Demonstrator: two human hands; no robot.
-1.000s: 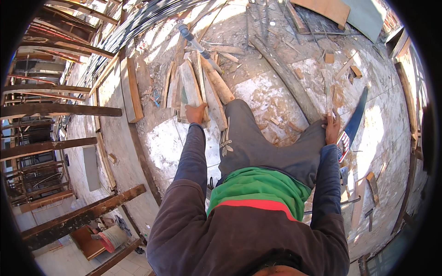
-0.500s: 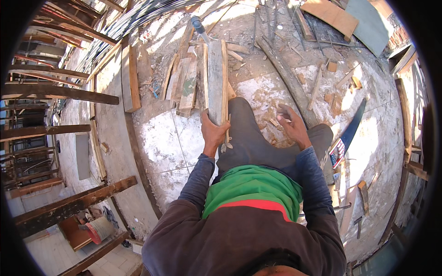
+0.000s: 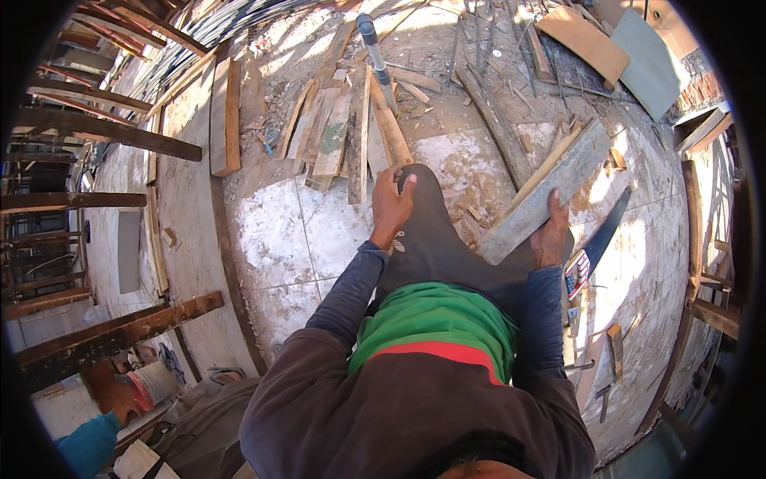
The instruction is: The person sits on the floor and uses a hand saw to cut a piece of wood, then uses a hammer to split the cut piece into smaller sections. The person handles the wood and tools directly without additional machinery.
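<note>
My right hand (image 3: pixel 549 233) grips a long wooden board (image 3: pixel 550 191) with a paler strip along its far edge. Its thumb lies on the grey face, and the board slants up to the right over my right thigh. My left hand (image 3: pixel 392 206) is over my left knee, thumb apart from curled fingers. Just beyond its fingertips lies the near end of a narrow wooden strip (image 3: pixel 389 128); whether they touch it I cannot tell. Right of my right knee rests a handsaw (image 3: pixel 608 227) with a dark blue blade and patterned handle.
Several offcuts (image 3: pixel 329 144) lie ahead on the left, beside an upright grey pipe (image 3: pixel 373 52). A long timber (image 3: pixel 495 124) crosses the floor. A hammer (image 3: pixel 604 401) lies at right. Lower left, another person's teal sleeve (image 3: pixel 88 443) reaches toward a bucket (image 3: pixel 157 383).
The board has moved from my left hand, between my knees, to my right hand, and now lies tipped. My left hand has let go. Another person has appeared at lower left.
</note>
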